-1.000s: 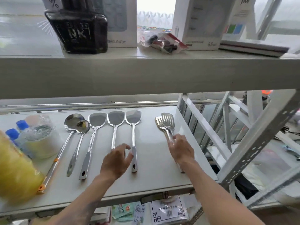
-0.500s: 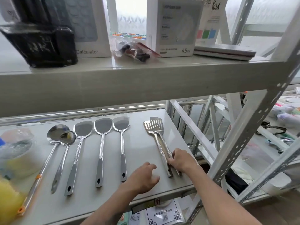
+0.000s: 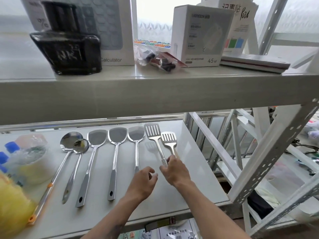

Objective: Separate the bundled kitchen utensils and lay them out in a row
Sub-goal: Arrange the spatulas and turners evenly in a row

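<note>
Now you are splitting the last pair of shiny slotted steel turners.
Your right hand is pinching their handles to fan them; your left hand is hovering loosely curled, holding nothing.

The lower shelf was a pale, glossy board in a white metal rack. On it lay a row of steel utensils, handles toward the front edge: a large ladle with an orange-tipped handle, a smaller ladle whose bowl overlapped the large one's, then three solid turners side by side, each apart from the next. At the left end sat a clear plastic bag of blue-capped bottles and something yellow, blurred, near the front corner.
</note>
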